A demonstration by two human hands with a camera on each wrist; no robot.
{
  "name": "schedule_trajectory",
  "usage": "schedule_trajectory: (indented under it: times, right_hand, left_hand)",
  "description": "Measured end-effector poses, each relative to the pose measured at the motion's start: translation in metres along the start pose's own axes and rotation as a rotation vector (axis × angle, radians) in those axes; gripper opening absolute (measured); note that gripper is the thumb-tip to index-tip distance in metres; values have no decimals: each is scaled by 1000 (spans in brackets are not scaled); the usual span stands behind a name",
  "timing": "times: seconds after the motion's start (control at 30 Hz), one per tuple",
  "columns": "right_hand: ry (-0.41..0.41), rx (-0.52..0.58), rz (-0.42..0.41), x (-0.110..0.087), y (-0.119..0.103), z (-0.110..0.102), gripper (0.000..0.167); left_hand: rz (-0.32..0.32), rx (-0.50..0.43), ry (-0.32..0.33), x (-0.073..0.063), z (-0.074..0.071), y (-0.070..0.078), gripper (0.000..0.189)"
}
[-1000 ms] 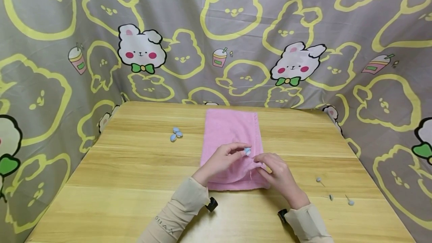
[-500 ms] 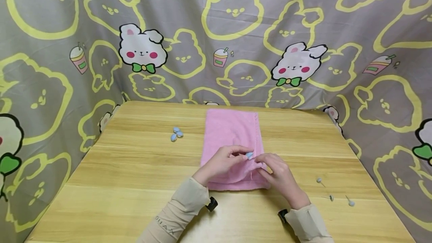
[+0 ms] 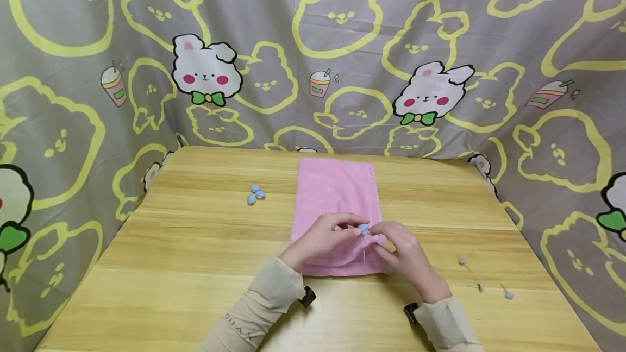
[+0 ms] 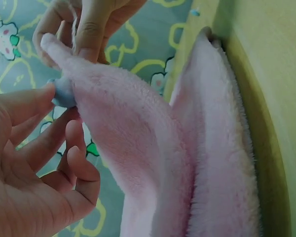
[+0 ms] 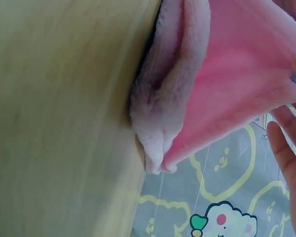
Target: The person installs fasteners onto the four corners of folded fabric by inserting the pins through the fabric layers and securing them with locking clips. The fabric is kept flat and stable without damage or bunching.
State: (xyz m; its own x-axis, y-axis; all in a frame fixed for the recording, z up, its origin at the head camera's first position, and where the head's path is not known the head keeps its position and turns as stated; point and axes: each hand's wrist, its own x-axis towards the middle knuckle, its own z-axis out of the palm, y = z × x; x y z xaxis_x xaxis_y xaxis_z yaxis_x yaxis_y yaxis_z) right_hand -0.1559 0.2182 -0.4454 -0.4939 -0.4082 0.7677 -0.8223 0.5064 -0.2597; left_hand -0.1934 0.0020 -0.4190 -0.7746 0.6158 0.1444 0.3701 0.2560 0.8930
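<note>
A folded pink plush cloth (image 3: 332,183) lies on the table, its near right part lifted between both hands. My left hand (image 3: 318,238) pinches a small blue rounded cap (image 3: 363,228) between thumb and fingertips. In the left wrist view, that blue cap (image 4: 64,94) touches the edge of the raised cloth (image 4: 123,113). Close beside it, my right hand (image 3: 408,254) pinches a gathered bit of the cloth, with a pale loose thread hanging there. Fingers cover part of the cap, and whether a pin sits behind it is hidden.
Several blue caps (image 3: 255,194) lie grouped left of the cloth on the wooden table (image 3: 195,265). Toward the right are loose pins with blue-grey heads (image 3: 508,294), their shafts bare. A grey patterned curtain (image 3: 274,15) surrounds the table's back and sides.
My left hand has moved the blue cap slightly down and right, up to the cloth edge beside my right fingertips. The cap has turned in the fingers. My right hand stays nearly still.
</note>
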Motion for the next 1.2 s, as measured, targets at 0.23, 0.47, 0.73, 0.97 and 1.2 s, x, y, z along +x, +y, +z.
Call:
schedule_trajectory:
  times: [0.23, 0.47, 0.73, 0.97, 1.2]
  right_hand:
    - [22, -23, -12, 2, 1, -2, 28]
    - [124, -42, 38, 5, 4, -11, 40]
    - [240, -56, 146, 5, 10, -33, 30]
    - [332, -76, 197, 3, 15, -48, 27]
    - [370, -96, 207, 4, 15, -52, 27]
  left_hand:
    - [-3, 2, 56, 0, 1, 0, 29]
    - [-93, -107, 156, 2, -7, -9, 30]
    - [-281, -350, 358, 3, -35, -23, 30]
    - [-426, -572, 454, -1, -61, -50, 31]
    - [-569, -567, 366, -9, -77, -68, 36]
